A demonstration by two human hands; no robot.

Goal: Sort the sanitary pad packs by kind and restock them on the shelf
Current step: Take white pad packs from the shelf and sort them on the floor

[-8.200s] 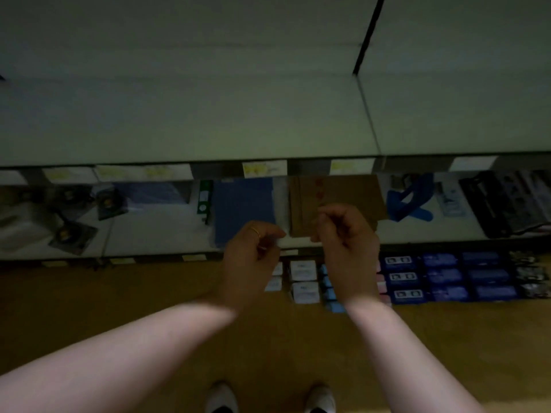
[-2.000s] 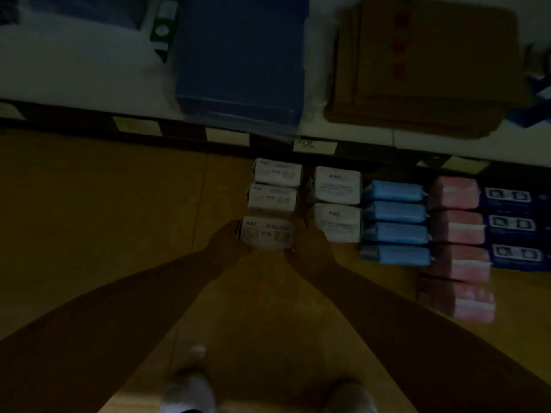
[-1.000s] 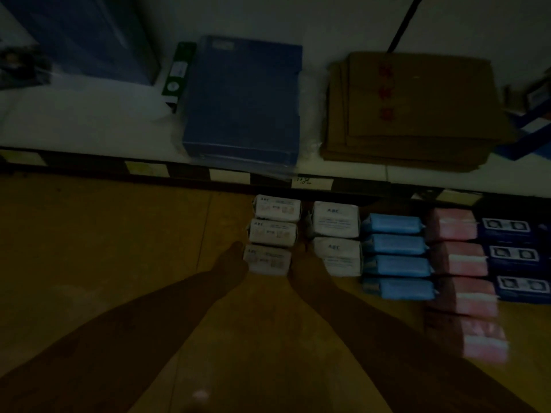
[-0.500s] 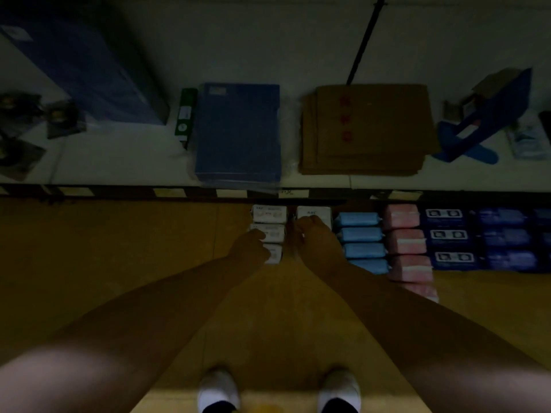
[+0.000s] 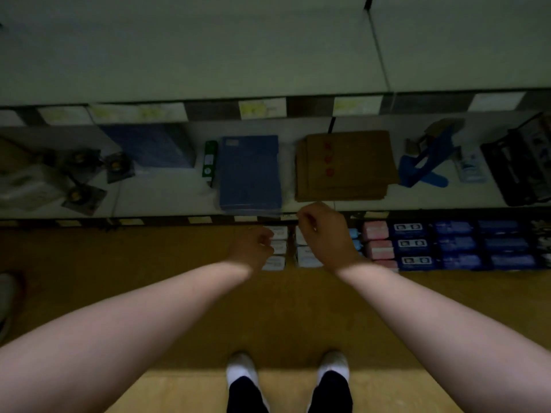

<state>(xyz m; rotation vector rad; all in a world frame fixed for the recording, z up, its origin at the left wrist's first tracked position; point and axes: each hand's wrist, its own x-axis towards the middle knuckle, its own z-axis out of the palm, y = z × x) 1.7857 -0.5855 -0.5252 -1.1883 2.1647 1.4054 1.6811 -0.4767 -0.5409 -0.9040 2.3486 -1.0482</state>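
1. Nearest: two white shoes stand on the brown floor, well nearer than the brown envelope stack.
2. The left hand hangs nearer than the envelope stack and to its left, over the left column of white packs. Its fingers are curled in and nothing is seen in them.
3. The right hand is straight in front of the envelope stack, at the shelf lip. Its fingers are curled toward the thumb and clenched on nothing visible.
4. The pad packs lie sorted in columns on the floor, just nearer than the envelope stack. The white packs are in front of it. The light blue packs are mostly hidden behind the right wrist. The pink packs and dark blue packs run off to its right.
5. The shelf carries the envelope stack. A blue box sits just left of it, and a green item is beside the box. A blue tape dispenser sits to the stack's right.
6. Farthest: the upper shelf board is beyond the stack, with pale labels on its lip.
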